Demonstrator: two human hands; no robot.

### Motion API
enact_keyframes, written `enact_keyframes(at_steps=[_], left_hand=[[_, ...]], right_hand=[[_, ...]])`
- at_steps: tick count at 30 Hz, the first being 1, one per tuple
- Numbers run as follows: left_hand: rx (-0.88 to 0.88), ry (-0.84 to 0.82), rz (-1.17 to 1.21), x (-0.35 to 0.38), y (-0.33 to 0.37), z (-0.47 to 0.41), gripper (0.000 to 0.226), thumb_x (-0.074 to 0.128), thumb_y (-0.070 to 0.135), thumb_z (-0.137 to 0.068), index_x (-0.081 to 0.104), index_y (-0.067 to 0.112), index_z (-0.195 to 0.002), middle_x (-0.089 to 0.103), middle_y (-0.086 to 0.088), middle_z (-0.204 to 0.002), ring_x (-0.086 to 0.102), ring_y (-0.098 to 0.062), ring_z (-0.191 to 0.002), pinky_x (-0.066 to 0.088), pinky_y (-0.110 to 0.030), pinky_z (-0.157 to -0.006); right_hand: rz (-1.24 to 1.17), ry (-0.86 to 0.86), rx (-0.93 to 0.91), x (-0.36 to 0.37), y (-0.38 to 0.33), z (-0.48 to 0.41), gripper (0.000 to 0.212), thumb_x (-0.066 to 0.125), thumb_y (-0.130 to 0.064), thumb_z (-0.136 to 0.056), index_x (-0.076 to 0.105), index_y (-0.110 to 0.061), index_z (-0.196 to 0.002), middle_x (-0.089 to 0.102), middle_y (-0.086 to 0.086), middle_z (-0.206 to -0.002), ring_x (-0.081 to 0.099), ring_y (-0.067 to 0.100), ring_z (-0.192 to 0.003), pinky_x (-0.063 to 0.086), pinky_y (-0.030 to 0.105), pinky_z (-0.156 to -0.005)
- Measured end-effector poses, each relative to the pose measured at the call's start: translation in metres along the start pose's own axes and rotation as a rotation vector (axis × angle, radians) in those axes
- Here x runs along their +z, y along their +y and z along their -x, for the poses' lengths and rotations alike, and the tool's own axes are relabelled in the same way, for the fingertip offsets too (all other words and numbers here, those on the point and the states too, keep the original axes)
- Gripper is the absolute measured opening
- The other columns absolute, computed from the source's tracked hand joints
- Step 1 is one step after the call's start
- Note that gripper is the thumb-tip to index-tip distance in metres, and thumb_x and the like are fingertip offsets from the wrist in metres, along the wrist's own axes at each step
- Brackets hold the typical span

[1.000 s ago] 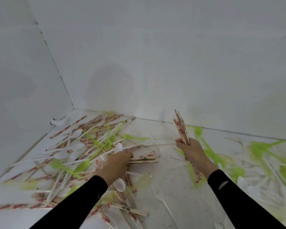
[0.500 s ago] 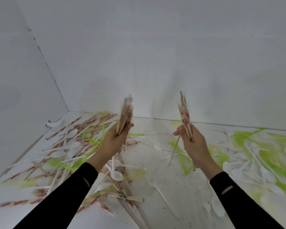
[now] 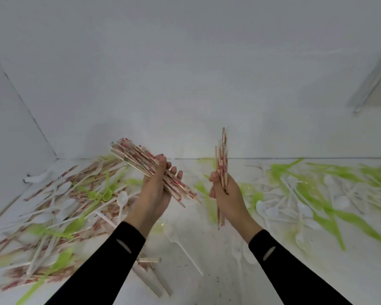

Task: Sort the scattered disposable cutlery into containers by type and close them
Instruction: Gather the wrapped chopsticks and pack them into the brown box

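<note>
My left hand grips a thick bundle of paper-wrapped chopsticks, tilted with its top toward the left, above the white surface. My right hand holds a thinner bundle of wrapped chopsticks nearly upright. Both hands are raised side by side, a short gap apart. A mixed pile of wrapped chopsticks, white spoons and green cutlery lies scattered at the left. Green and white plastic cutlery is spread at the right.
White walls enclose the surface at the back and the left. A white fork lies between my forearms, another fork by my right sleeve. A grey object shows at the upper right edge. No container is in view.
My left hand lifted a bundle of chopsticks off the left pile and turned it slantwise. My right hand rose with its own bundle. The view shifted to the right.
</note>
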State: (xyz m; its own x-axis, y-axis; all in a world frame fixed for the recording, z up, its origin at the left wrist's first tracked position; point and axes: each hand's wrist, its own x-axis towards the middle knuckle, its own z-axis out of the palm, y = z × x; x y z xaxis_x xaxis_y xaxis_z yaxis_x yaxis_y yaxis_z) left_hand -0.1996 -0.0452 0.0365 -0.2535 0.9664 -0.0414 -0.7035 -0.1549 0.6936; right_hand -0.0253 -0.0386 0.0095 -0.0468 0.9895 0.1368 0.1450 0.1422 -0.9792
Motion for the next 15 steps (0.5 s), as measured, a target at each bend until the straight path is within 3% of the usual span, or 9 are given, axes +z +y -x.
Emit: enact_keyframes(at_steps=[3, 5, 8, 11, 15], left_hand=[[-0.031, -0.026, 0.055, 0.044, -0.037, 0.006, 0.009, 0.057, 0.019, -0.097, 0.055, 0.017, -0.089, 0.054, 0.0, -0.075, 0.057, -0.011, -0.065, 0.057, -0.031, -0.072], [-0.073, -0.073, 0.057, 0.073, -0.063, 0.021, 0.01, 0.056, 0.017, -0.098, 0.056, 0.016, -0.088, 0.056, 0.0, -0.076, 0.06, -0.011, -0.066, 0.057, -0.029, -0.071], [-0.216, -0.16, -0.087, 0.123, -0.111, 0.05, 0.018, 0.06, 0.021, -0.095, 0.061, 0.013, -0.08, 0.059, -0.001, -0.07, 0.061, -0.012, -0.062, 0.056, -0.026, -0.063], [-0.254, -0.167, -0.183, 0.163, -0.149, 0.07, 0.02, 0.065, 0.028, -0.091, 0.059, 0.013, -0.08, 0.048, 0.001, -0.059, 0.048, -0.01, -0.049, 0.046, -0.024, -0.048], [-0.33, -0.153, -0.297, 0.186, -0.198, 0.076, 0.035, 0.071, 0.042, -0.084, 0.051, 0.017, -0.071, 0.037, 0.004, -0.053, 0.038, -0.011, -0.045, 0.035, -0.026, -0.047]], right_hand=[[-0.116, 0.129, 0.003, -0.027, -0.004, 0.01, 0.026, 0.049, -0.047, -0.098, 0.061, -0.024, -0.091, 0.046, -0.012, -0.06, 0.046, 0.01, -0.057, 0.045, 0.031, -0.059], [-0.139, 0.226, -0.019, -0.044, -0.008, 0.015, 0.025, 0.05, -0.042, -0.099, 0.061, -0.021, -0.09, 0.052, -0.015, -0.06, 0.05, 0.008, -0.059, 0.046, 0.029, -0.061], [-0.155, 0.314, -0.033, -0.087, -0.01, 0.022, 0.026, 0.052, -0.036, -0.1, 0.059, -0.015, -0.086, 0.065, -0.004, -0.072, 0.063, 0.012, -0.068, 0.051, 0.029, -0.065], [-0.175, 0.399, 0.049, -0.157, -0.011, 0.031, 0.035, 0.056, -0.041, -0.097, 0.051, -0.017, -0.072, 0.052, -0.001, -0.061, 0.049, 0.012, -0.051, 0.041, 0.027, -0.051], [-0.345, 0.554, 0.127, -0.249, -0.029, 0.046, 0.047, 0.065, -0.044, -0.09, 0.05, -0.014, -0.058, 0.047, 0.002, -0.051, 0.044, 0.017, -0.041, 0.038, 0.023, -0.042]])
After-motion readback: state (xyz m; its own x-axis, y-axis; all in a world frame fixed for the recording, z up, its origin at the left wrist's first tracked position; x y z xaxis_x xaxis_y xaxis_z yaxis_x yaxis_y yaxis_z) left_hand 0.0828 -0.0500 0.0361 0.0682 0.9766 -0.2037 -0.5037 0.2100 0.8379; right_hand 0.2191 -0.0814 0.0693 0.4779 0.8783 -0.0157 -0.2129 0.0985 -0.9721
